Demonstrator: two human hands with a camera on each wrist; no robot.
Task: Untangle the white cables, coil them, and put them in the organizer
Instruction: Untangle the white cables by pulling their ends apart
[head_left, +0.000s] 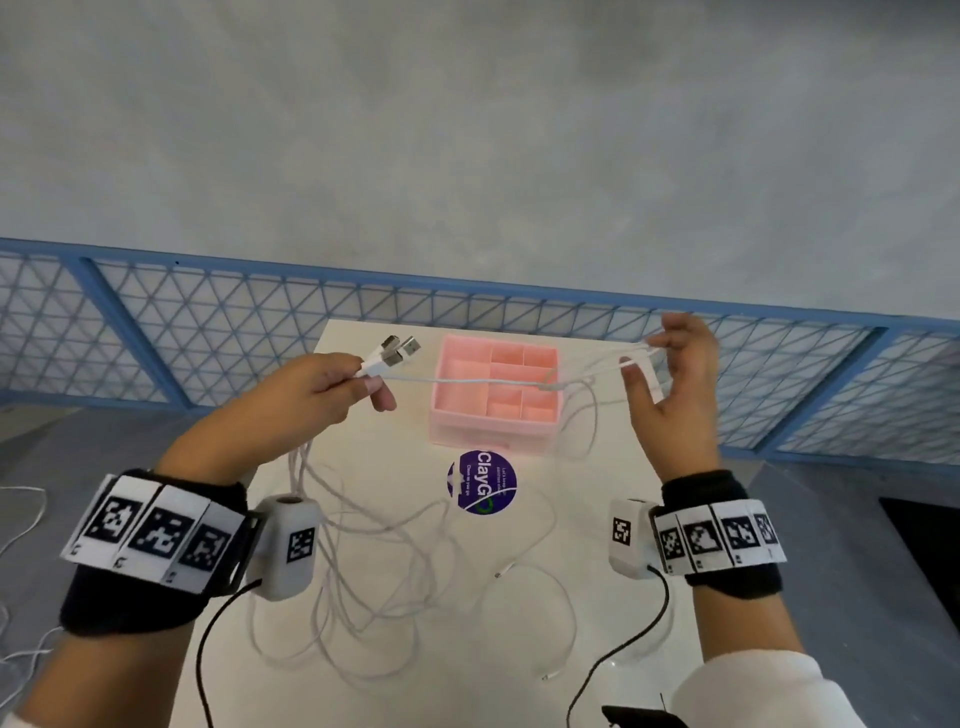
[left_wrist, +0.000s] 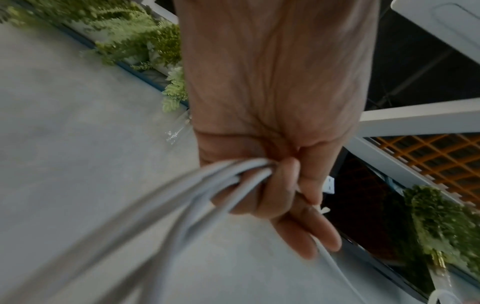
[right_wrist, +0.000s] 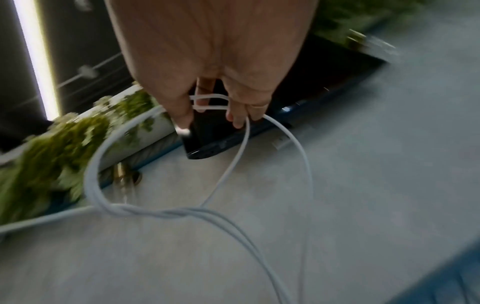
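Your fingers (left_wrist: 275, 185) on the left hand (head_left: 317, 395) were curled tight round a bundle of white cables (head_left: 363, 582), with the metal USB plugs (head_left: 397, 349) sticking out past the thumb toward one o'clock. That grip looked meant to anchor one end of every lead at once, so the rest could hang and be sorted. Your right hand (head_left: 672, 395) stood at three o'clock from the left, palm turned inward, its fingers half bent and hooked under two thin strands, thumb closing on them. One strand ran taut between your hands, crossing above the pink organizer (head_left: 496, 400); I judged you had stretched it to find where it crossed the others.

The right wrist view showed two leads twisted round each other into a short rope below the fingers, a knot not yet worked free. The cables were smooth, round and limp, sagging in loose overlapping loops on the white table (head_left: 597, 613) at six o'clock from the organizer. The organizer was rigid matt plastic, a box split into square and oblong compartments, none holding a cable. A round purple sticker (head_left: 483, 483) lay flat just in front of it.
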